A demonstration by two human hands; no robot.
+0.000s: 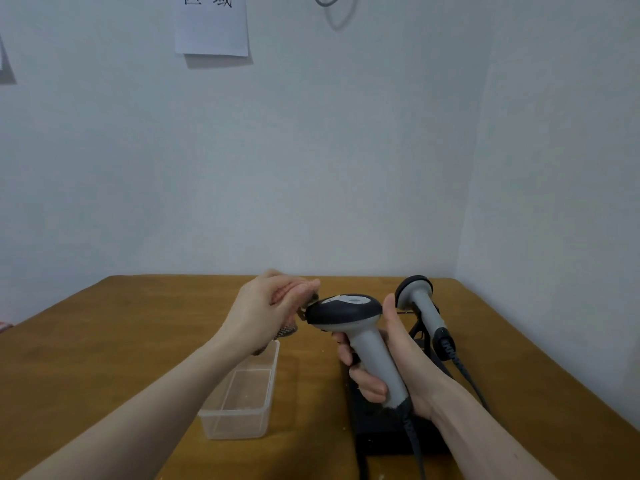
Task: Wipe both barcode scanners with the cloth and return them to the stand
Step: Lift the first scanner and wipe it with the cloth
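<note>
My right hand (pixel 388 362) grips the grey handle of a barcode scanner (pixel 349 313), holding it above the black stand (pixel 381 431). Its black and grey head points left. My left hand (pixel 266 306) holds a dark patterned cloth (pixel 285 330) bunched in its fingers, right against the front of that scanner's head. Most of the cloth is hidden by the hand. A second grey scanner (pixel 424 306) rests in the stand behind, head up and tilted away, its coiled cable running down to the right.
A clear plastic container (pixel 242 396) stands on the brown wooden table (pixel 104 341) under my left forearm. White walls close the table at the back and right. A paper sheet (pixel 211 26) hangs on the back wall.
</note>
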